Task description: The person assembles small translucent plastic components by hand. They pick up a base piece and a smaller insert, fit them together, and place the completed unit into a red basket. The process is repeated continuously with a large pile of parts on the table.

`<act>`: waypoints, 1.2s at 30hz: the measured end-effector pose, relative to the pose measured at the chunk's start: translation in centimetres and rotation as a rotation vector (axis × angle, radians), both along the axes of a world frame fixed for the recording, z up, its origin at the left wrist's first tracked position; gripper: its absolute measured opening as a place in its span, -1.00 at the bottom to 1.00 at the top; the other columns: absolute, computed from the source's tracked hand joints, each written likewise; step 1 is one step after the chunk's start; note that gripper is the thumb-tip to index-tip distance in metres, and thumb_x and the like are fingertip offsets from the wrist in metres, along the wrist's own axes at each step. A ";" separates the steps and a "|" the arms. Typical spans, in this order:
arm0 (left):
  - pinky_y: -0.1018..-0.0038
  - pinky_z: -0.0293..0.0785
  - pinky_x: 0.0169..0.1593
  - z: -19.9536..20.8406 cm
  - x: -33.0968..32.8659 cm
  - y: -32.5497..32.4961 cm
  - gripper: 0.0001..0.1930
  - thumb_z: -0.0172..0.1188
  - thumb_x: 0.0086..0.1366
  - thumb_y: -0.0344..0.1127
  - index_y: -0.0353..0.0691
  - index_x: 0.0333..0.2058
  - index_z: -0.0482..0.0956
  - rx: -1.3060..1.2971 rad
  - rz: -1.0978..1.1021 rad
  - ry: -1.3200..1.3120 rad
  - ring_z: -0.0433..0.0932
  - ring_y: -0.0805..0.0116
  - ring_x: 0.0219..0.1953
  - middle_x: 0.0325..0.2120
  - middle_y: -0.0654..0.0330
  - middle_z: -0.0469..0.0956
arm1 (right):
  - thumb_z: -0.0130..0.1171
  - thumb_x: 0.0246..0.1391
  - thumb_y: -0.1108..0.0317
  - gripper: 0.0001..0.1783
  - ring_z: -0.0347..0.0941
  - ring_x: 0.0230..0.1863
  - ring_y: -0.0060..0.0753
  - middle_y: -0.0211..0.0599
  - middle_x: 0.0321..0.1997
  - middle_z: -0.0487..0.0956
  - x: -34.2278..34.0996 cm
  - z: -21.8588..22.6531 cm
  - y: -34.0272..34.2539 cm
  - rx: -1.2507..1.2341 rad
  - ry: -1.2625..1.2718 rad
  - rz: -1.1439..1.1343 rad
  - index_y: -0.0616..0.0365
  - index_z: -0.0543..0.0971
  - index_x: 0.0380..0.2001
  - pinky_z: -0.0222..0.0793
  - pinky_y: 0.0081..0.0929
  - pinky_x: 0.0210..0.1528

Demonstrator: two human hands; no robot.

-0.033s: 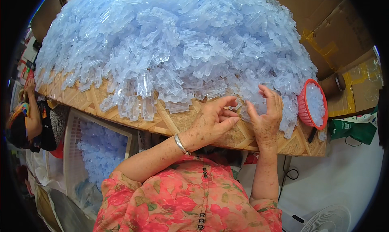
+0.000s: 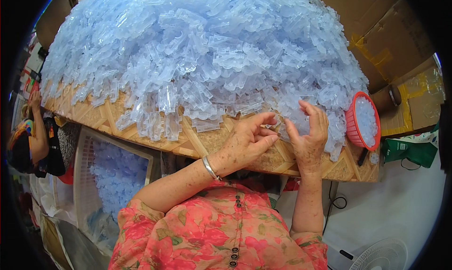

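A large heap of clear, bluish plastic pieces (image 2: 207,48) covers most of the table (image 2: 193,140); they look like small flat clips or cases. At the heap's near edge my left hand (image 2: 247,139), a silver bangle at its wrist, has its fingers curled in and its thumb stretched along them. Anything see-through in that grasp is lost against the pieces. Just to its right, my right hand (image 2: 309,140) is raised with thumb and fingers apart, nothing plainly between them. Loose clear pieces lie right behind both hands.
A red basket (image 2: 351,124) of whitish pieces stands at the table's right edge, a dark stick-like object (image 2: 362,157) beside it. Below left, a pale crate (image 2: 84,175) holds more bluish pieces. Cardboard boxes (image 2: 376,29) and a fan (image 2: 382,256) are on the right; another person (image 2: 40,143) sits far left.
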State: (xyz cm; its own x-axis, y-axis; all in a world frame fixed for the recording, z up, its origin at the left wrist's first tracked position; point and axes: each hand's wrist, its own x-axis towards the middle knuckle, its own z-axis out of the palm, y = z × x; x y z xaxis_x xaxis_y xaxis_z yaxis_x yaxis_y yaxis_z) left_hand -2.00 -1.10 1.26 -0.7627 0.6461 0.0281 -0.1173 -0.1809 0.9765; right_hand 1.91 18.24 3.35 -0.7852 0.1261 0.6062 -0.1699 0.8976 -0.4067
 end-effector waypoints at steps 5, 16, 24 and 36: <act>0.49 0.62 0.07 0.1 -0.3 0.6 -0.56 0.10 0.50 -0.37 -0.33 0.28 0.36 0.155 -0.069 -0.147 0.58 0.45 0.05 0.07 0.17 0.53 | 0.50 -0.21 0.45 -0.39 0.49 0.06 -0.07 -0.23 -0.01 0.59 1.8 -0.4 -1.1 0.059 0.099 0.086 0.09 0.59 0.02 0.31 -0.05 0.26; 0.49 0.68 -0.01 -0.1 -0.1 -0.7 -0.67 0.03 0.55 -0.30 -0.29 0.18 0.45 0.206 -0.085 -0.407 0.63 0.41 0.00 0.01 0.15 0.60 | 0.44 -0.11 0.49 -0.41 0.49 0.11 -0.02 -0.14 0.08 0.59 3.7 -0.7 -3.1 -0.171 0.058 0.063 0.19 0.56 0.08 0.33 -0.09 0.25; 0.45 0.70 -0.05 0.1 0.2 -1.2 -0.66 -0.01 0.56 -0.28 -0.30 0.20 0.43 0.233 -0.089 -0.468 0.66 0.32 -0.02 0.00 0.11 0.61 | 0.43 -0.05 0.35 -0.50 0.51 0.08 -0.08 -0.18 0.03 0.63 3.7 -1.1 -2.6 -0.156 -0.003 0.093 0.18 0.61 0.02 0.23 -0.03 0.32; 0.53 0.71 -0.18 0.4 -0.1 -2.0 -0.54 -0.09 0.59 -0.05 -0.24 0.24 0.46 0.020 -0.077 -0.337 0.64 0.45 -0.10 0.01 0.09 0.61 | 0.53 -0.13 -0.09 -0.48 0.52 -0.05 -0.20 -0.35 -0.19 0.60 5.1 -0.6 -4.3 0.109 0.029 0.060 0.06 0.58 -0.28 0.20 0.04 0.28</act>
